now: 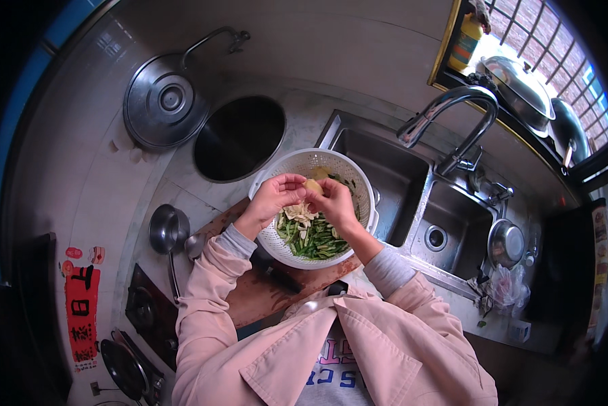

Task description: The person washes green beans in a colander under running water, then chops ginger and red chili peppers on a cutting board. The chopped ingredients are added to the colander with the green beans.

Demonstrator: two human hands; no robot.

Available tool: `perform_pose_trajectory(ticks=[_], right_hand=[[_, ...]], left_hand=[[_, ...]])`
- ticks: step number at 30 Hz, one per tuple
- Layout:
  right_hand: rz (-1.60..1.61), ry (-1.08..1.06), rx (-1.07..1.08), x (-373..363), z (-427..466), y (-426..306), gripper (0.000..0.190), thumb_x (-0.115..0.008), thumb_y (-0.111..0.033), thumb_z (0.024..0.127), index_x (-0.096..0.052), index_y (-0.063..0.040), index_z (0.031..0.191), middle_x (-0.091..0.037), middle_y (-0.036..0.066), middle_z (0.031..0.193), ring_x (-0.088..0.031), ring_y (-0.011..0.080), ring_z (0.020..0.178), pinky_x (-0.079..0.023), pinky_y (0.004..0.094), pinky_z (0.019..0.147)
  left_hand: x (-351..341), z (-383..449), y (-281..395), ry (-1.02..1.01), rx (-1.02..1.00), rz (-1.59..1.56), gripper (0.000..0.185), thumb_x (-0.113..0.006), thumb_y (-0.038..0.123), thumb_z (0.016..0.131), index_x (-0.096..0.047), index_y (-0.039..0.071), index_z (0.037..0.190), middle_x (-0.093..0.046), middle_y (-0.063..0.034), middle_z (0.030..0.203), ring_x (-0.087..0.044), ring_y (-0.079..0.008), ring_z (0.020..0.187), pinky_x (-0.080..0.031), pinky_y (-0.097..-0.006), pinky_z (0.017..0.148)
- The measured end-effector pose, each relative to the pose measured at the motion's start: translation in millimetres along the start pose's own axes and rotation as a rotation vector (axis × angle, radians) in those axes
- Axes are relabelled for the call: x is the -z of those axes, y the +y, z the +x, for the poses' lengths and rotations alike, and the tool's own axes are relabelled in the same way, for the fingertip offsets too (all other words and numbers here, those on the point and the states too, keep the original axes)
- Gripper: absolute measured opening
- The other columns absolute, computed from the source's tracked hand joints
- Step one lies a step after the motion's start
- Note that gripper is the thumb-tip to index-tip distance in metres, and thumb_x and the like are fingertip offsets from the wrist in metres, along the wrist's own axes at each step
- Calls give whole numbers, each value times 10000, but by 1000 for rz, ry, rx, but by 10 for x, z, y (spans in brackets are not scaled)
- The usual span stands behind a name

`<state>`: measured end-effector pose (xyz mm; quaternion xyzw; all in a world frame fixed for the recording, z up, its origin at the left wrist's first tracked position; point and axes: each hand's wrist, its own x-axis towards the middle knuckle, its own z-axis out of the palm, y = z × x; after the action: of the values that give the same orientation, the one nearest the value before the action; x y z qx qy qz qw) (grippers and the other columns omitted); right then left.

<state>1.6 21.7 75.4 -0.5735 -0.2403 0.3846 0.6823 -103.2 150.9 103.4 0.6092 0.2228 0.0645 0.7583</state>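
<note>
My left hand (282, 197) and my right hand (334, 200) meet above a white plastic colander (269, 238). Between their fingertips they pinch a pale yellow piece (313, 187) that looks like sliced ginger. Cut green vegetable pieces (319, 242), probably peppers, cover much of the colander's bottom. Pale slices (300, 214), which look like garlic, lie in a heap on them. More yellow slices (321, 172) show at the far side, partly hidden by my fingers. The colander rests partly on a wet wooden cutting board (253, 299), where a knife's dark handle (283, 280) sticks out below the rim.
Right of the colander is a double steel sink (385, 177) with a curved faucet (456, 106). A large dark wok opening (240, 139) lies beyond, its metal lid (167, 101) against the wall. At left sit a steel ladle (169, 231) and a gas stove (149, 309).
</note>
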Motion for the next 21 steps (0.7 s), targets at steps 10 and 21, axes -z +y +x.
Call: perform_pose_trajectory(ticks=[10,21], right_hand=[[201,-184,-270,-13,51,-40,256,-503,-231,927,-562,18,916,-636,75,724,-598,118,568,-503,229,522],[-182,-93,-27,-1,308,58,147,-611,-116,839,-594,30,832,-604,53,648,-586,102,541,-463,231,493]], left_hand=[[131,22,-231,45,-104,113,197,-640,90,830,-591,-2,997,-609,-25,897,-558,-78,816,-460,-220,740],[259,53,-281,119,-3,-75,147,-617,148,861,-569,28,931,-599,-1,812,-562,-64,690,-471,-178,617]])
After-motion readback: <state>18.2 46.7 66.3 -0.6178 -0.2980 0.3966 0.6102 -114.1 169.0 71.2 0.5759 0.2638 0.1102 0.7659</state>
